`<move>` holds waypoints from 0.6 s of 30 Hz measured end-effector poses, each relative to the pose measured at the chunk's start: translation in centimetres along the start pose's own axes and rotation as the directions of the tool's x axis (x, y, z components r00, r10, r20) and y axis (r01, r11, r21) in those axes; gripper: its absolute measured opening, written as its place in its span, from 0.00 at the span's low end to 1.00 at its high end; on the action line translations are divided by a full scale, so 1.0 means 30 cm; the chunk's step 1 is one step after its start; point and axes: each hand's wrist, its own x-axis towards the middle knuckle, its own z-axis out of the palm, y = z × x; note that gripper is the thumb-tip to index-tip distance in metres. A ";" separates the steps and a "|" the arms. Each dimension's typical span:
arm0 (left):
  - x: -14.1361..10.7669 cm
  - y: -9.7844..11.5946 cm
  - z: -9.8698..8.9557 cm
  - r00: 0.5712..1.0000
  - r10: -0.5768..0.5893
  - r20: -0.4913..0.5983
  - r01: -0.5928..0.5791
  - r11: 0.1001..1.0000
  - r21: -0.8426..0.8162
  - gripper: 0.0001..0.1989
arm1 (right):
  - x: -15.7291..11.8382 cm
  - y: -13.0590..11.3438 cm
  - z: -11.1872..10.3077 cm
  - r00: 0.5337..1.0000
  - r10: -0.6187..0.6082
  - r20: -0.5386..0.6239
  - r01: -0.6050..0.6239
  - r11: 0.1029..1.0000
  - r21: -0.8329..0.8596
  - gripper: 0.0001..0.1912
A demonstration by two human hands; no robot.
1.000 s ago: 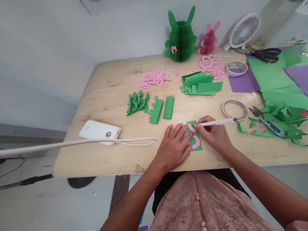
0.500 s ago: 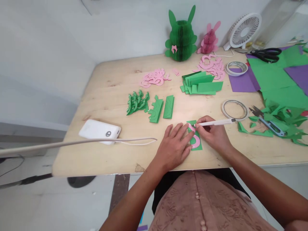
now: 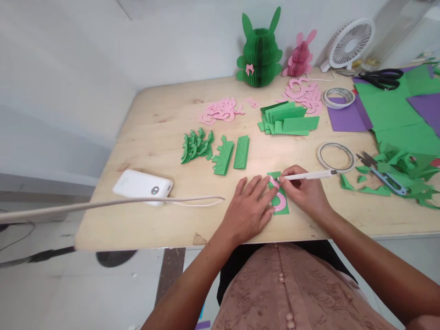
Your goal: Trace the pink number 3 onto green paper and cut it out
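- Green card (image 3: 279, 201) lies flat near the front edge of the wooden table (image 3: 165, 137), with a pink curved template (image 3: 280, 201) resting on top of it.
- Left hand (image 3: 248, 211) is spread flat, fingers extended, pressing the template and card down; nothing is clasped in it.
- Right hand (image 3: 305, 195) pinches a white pen (image 3: 309, 174), its tip touching the template's upper edge.
- Risk: if left-hand pressure eases, the template could slide on the card and the traced line would likely come out offset.
- Risk: the card sits close to the table edge; a push toward the body could carry it over the edge.
- Risk: the charging cable (image 3: 192, 200) lies just beside the left forearm; a sweep of that arm could snag it and drag the white power bank (image 3: 142, 186).
- Containers: none is visible. Materials lie loose in heaps: green cut pieces (image 3: 195, 145), pink cut-outs (image 3: 220, 110), folded green strips (image 3: 287, 121).
- Tape roll (image 3: 335, 156) lies flat beyond the pen, apart from it.
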 end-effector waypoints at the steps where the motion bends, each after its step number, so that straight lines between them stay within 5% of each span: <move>1: 0.000 0.000 0.000 1.000 0.000 0.000 0.000 1.000 0.001 0.23 | 0.000 0.000 0.000 1.000 0.000 -0.002 0.000 1.000 -0.002 0.04; 18: 0.000 -0.001 0.002 1.000 0.007 -0.019 -0.007 1.000 0.016 0.23 | -0.013 -0.024 -0.007 0.999 -0.034 -0.019 0.035 0.999 0.020 0.05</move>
